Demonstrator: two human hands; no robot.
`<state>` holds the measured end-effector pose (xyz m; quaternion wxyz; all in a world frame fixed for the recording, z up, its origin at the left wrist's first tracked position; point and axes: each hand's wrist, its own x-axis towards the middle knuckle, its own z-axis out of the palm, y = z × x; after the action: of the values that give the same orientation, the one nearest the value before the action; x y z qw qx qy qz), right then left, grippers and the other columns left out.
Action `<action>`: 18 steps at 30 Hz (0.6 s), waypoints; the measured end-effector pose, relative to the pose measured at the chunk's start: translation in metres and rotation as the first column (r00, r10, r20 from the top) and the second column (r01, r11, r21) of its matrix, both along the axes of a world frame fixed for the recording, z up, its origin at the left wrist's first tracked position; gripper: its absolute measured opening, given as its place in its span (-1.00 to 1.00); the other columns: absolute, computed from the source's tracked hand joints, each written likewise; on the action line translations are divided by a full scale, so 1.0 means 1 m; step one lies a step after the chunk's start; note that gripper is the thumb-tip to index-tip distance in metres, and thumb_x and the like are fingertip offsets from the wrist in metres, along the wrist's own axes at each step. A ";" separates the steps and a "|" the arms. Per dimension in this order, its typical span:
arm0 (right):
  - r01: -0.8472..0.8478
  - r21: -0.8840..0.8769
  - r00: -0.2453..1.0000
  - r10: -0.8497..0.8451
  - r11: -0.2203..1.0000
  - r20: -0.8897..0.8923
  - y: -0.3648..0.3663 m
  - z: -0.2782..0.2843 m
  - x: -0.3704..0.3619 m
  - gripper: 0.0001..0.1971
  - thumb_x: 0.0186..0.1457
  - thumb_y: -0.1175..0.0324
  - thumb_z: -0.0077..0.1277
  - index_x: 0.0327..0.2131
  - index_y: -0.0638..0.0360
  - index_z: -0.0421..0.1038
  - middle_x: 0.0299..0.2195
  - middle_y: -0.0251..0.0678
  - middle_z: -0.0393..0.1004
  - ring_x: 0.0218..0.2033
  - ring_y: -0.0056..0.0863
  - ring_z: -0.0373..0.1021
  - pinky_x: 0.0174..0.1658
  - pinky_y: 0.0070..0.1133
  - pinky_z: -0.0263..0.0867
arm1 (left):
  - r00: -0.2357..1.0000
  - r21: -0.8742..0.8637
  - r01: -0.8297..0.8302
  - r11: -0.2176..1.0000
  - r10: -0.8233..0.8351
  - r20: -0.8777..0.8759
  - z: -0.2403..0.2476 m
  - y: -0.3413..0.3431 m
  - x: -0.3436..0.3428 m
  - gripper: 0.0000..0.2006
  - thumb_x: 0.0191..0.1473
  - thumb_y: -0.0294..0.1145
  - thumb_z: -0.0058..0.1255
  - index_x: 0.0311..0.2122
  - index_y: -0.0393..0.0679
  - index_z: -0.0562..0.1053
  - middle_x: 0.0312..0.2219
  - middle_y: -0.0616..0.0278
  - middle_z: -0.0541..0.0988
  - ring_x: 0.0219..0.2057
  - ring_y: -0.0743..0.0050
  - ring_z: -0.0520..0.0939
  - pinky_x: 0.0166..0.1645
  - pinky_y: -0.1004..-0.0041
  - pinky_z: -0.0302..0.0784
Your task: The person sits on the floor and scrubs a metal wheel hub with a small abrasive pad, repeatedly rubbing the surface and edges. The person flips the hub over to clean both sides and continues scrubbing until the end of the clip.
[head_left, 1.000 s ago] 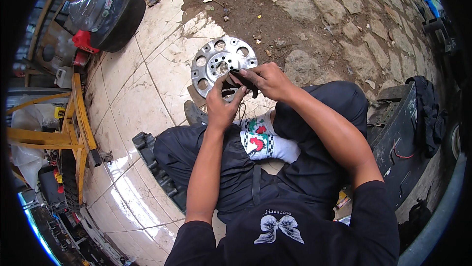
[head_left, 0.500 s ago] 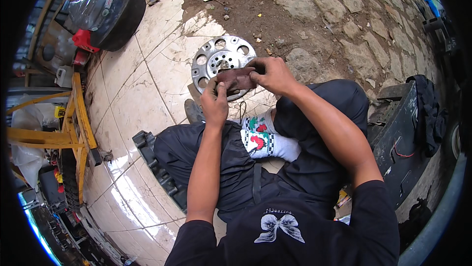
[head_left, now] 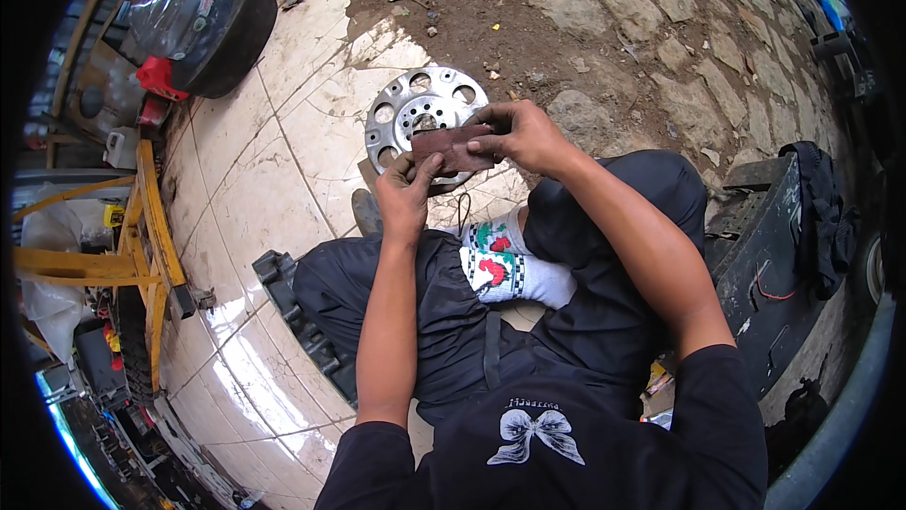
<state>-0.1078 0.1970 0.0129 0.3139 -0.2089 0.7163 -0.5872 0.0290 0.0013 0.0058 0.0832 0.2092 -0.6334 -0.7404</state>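
Note:
A small piece of reddish-brown sandpaper [head_left: 451,146] is stretched between my two hands above a round metal flywheel [head_left: 385,114]. My left hand [head_left: 406,197] pinches its left end, thumb on top. At the other end, my right hand [head_left: 519,137] grips it between thumb and fingers. The silvery flywheel has large round holes near its rim and a ring of small holes about its centre. Its near right part is hidden behind the sandpaper and my hands.
Beside my left knee lies a dark ribbed metal part [head_left: 300,307]. A yellow metal frame [head_left: 151,217] stands at the left, a black tub [head_left: 236,48] with a clear bottle behind it. Stones and dirt border the tiles [head_left: 255,180]. A dark metal box [head_left: 755,274] stands at my right.
The sandpaper has turned to show a flatter, smoother face. My left hand has shifted slightly left, and the fingers of my right hand have moved a little along the sheet.

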 end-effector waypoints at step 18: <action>-0.032 -0.031 0.995 0.035 0.999 0.093 -0.003 0.009 0.006 -0.58 0.13 0.34 0.40 0.02 0.33 0.59 -0.19 -0.27 0.69 -0.19 -0.55 0.57 -0.10 -0.53 0.51 | 0.995 -0.169 -0.084 0.982 0.093 0.048 -0.008 -0.006 0.002 -0.65 0.14 -0.25 0.43 -0.19 -0.39 0.66 -0.41 0.29 0.71 -0.40 0.70 0.60 -0.27 0.59 0.50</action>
<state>-0.1022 0.1943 0.0220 0.3539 -0.1978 0.6884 -0.6014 0.0308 -0.0047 -0.0019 0.1155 0.2499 -0.6854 -0.6741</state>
